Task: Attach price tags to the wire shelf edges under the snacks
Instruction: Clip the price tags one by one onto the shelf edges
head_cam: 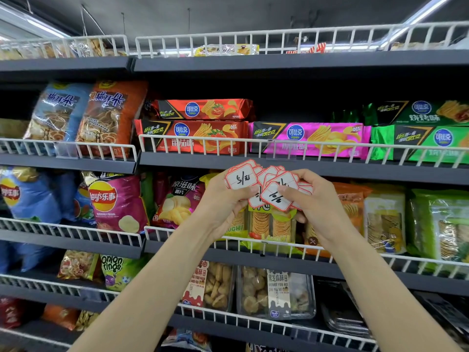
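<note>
Both hands are raised in front of the snack shelves with a fanned stack of white price tags (269, 184), each with a red border and handwritten numbers. My left hand (220, 201) grips the stack from the left, thumb across the tags. My right hand (312, 199) pinches a front tag (276, 196) from the right. The white wire shelf edge (253, 144) runs just above the tags, below red, pink and green chip packs. A clear tag holder (280, 149) hangs on that wire rail, and another clear holder (66, 150) hangs at the left.
Dark shelves with white wire fronts fill the view. Bags of chips (114, 199) stand at the left on the shelf behind my hands. Cracker packs (385, 219) stand at the right. Clear boxes of cookies (276, 290) sit one shelf lower.
</note>
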`<state>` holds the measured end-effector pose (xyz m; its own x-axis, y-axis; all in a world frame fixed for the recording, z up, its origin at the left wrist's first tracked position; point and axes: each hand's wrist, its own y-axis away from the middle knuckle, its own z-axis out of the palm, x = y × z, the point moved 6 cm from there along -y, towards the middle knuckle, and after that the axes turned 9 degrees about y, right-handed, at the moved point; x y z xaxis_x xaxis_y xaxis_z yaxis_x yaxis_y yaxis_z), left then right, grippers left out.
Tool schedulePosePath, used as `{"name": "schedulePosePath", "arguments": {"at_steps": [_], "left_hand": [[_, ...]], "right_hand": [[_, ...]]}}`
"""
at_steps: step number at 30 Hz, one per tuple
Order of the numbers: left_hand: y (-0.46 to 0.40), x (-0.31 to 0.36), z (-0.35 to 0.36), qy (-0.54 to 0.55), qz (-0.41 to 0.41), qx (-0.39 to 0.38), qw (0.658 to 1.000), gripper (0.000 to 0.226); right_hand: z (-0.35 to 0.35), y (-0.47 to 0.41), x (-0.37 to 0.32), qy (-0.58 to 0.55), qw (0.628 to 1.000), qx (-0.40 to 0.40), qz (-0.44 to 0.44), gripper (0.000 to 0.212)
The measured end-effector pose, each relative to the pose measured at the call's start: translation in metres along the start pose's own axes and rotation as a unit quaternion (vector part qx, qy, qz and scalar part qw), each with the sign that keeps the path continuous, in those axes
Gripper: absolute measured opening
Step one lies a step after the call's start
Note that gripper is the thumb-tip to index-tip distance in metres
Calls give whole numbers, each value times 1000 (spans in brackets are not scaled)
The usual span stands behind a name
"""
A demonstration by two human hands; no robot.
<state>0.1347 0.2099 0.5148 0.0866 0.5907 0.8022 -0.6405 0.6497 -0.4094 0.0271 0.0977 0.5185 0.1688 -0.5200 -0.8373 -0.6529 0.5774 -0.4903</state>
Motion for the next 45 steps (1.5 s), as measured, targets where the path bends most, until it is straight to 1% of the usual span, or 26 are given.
{"name": "schedulePosePath", "arguments": {"at_steps": [3,7,12,19,23,25,29,32,35,39,42,45], "left_hand": [[2,-2,1,-7,-7,-5,1000,29],[3,-3,-1,-23,-4,-8,1000,26],[3,4,-11,27,-2,4,1000,28],[4,8,-15,30,10,29,999,30],[5,14,-18,48,29,13,998,26],[5,14,-16,62,27,4,998,26],[7,10,-3,61,14,-26,998,28],[7,4,6,50,6,-32,998,27],[6,0,11,67,-6,-33,997,28],[7,-3,12,119,-34,-24,992,29],[6,0,7,57,-3,-5,998,27],[3,3,-1,17,13,19,1000,34]], "right_hand": [[1,1,0,-1,1000,-5,5,14],[0,2,4,-48,999,-3,9,14],[-8,4,8,-136,990,-14,38,18],[-8,7,3,-176,983,-18,40,16],[-10,10,0,-209,977,-20,35,15],[-10,10,0,-192,981,-19,30,16],[-1,8,1,-78,997,-27,10,17],[8,8,-2,-31,999,-34,10,14],[7,8,-5,-26,999,-18,14,10],[5,7,-1,-18,999,-6,26,12],[2,8,0,-29,999,-7,19,12],[-2,10,1,-27,1000,-2,10,15]]}}
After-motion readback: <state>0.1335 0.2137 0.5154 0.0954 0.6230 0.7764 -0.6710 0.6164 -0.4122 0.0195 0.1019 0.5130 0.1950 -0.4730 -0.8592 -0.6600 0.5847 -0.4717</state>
